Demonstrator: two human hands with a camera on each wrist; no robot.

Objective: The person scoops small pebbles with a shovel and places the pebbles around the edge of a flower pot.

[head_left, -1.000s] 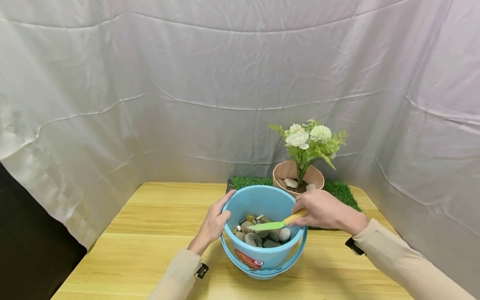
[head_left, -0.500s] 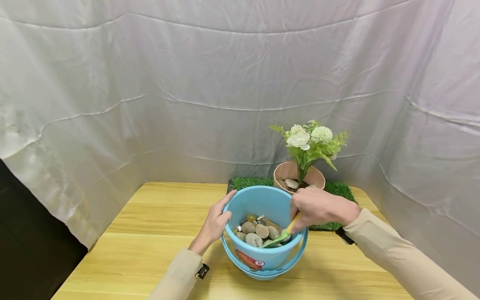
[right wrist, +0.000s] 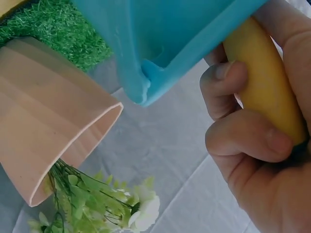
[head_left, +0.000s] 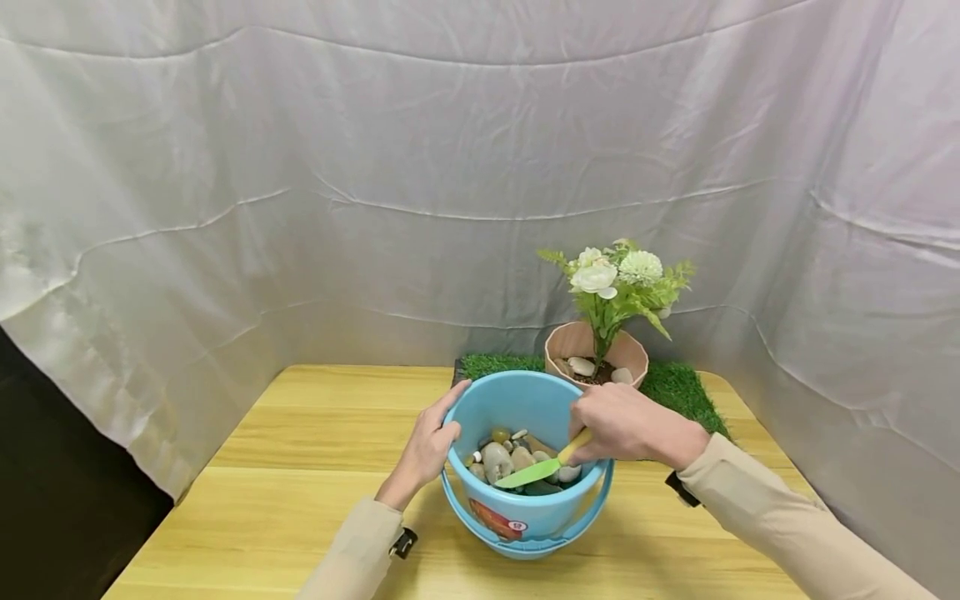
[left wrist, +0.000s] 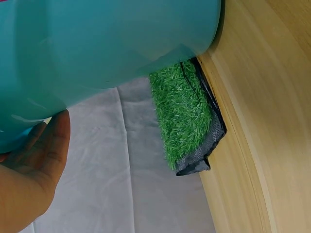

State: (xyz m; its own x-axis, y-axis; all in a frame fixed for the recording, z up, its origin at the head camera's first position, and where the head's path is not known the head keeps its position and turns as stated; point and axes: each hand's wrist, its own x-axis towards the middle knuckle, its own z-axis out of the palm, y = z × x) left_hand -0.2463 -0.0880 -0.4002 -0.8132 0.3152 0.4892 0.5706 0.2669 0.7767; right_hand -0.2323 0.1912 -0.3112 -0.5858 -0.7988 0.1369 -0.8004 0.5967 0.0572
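Note:
A light blue bucket (head_left: 491, 400) stands on the table, with several smooth stones (head_left: 497, 461) at its bottom. My left hand (head_left: 427, 446) grips the bucket's left rim, thumb and fingers on either side; the left wrist view shows its fingers (left wrist: 59, 138) against the outer wall. My right hand (head_left: 630, 425), over the right rim, holds a small trowel by its yellow handle (right wrist: 265, 77). The trowel's green blade (head_left: 528, 473) reaches down inside the bucket, lying over the stones near the front wall. Whether the blade bears any stone is unclear.
Behind the bucket, a pink pot (head_left: 564, 340) with white flowers (head_left: 596, 279) and a few stones stands on an artificial grass mat (head_left: 675, 392). The bucket's handle (head_left: 480, 527) hangs down in front. Grey cloth (head_left: 450, 167) encloses the wooden table (head_left: 315, 467).
The trowel dipped among the stones near the right front, then came back up with its blade pointing left. Some stones have shifted. My left hand stays on the rim.

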